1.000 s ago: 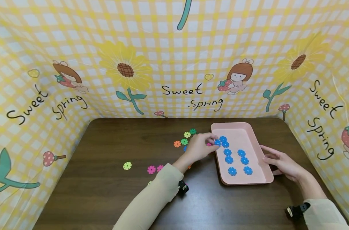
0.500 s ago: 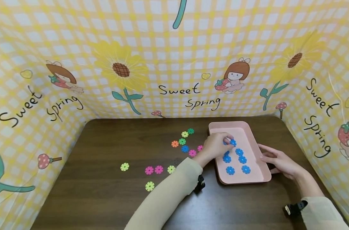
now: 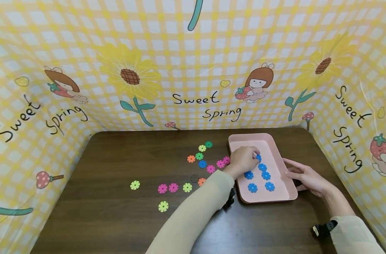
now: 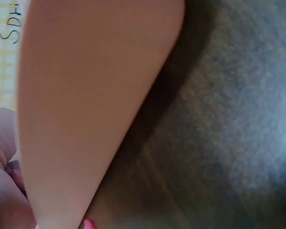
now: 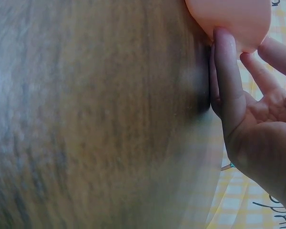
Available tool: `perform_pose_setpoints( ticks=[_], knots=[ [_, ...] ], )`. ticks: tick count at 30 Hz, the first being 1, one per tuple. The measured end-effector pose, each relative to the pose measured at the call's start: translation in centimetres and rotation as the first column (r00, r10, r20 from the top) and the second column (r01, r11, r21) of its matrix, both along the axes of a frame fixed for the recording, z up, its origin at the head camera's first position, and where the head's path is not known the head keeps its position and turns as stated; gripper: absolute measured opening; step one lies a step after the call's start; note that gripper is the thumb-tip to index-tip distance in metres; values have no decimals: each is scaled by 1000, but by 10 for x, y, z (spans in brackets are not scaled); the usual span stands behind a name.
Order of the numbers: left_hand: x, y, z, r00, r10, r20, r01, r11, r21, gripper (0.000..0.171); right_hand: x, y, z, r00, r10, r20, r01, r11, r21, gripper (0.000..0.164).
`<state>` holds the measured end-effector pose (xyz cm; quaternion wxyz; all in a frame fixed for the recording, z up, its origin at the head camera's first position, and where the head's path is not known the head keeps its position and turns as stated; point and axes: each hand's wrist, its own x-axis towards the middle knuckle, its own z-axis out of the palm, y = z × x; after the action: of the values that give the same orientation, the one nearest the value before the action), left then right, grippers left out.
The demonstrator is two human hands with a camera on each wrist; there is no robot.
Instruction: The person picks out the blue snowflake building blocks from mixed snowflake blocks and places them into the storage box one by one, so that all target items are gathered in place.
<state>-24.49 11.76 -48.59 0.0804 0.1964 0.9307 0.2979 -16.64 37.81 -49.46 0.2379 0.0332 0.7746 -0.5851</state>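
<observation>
Several blue flower-shaped discs [image 3: 252,188] lie in a pink tray [image 3: 287,192] on the right of the brown table in the head view. My left hand [image 3: 243,160] is over the tray's left side, pinching a blue disc [image 3: 258,158] at its fingertips and hiding part of the tray behind it. In the left wrist view the pink tray wall [image 4: 95,95] fills much of the picture, and the disc is out of sight. My right hand [image 3: 313,180] touches the tray's right outer wall with extended thumb and fingers, as the right wrist view also shows at the tray's end [image 5: 233,19].
Loose discs are scattered left of the tray: magenta [image 3: 173,187], yellow-green [image 3: 134,185], orange [image 3: 191,158], green [image 3: 199,156] and one blue disc [image 3: 202,164]. A dark grey disc [image 3: 194,179] blends into the tabletop. Yellow checked cloth [image 3: 142,116] encloses the table's back and sides.
My left hand has moved right with the pinched blue disc, from the tray's left rim to further over the tray. My right hand has stayed at the tray's right wall. The head view has shifted slightly.
</observation>
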Motion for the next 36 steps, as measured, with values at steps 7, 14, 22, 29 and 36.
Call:
perform_pose_setpoints(
  ticks=[7, 14, 22, 29, 36],
  knots=[
    [-2, 1, -6, 999, 11, -38, -14, 996, -87, 25, -2, -6, 1, 1000, 6, -6, -6, 1000, 7, 77],
    [-2, -4, -8, 998, 28, -47, -30, 999, -43, 29, -3, -9, 3, 1000, 12, -10, -12, 1000, 3, 76],
    [4, -29, -1, 998, -9, -58, 25, 961, 275, 28, -3, -7, 3, 1000, 19, -24, -19, 1000, -7, 76],
    [10, -53, 7, 995, -10, -98, 41, 948, 316, 30, -2, -6, 1, 1000, 20, -22, -20, 1000, 11, 77],
    [19, -80, 11, 993, 20, -113, 19, 943, 333, 31, 1, -2, 0, 1000, 16, -23, -15, 999, 40, 77]
  ],
)
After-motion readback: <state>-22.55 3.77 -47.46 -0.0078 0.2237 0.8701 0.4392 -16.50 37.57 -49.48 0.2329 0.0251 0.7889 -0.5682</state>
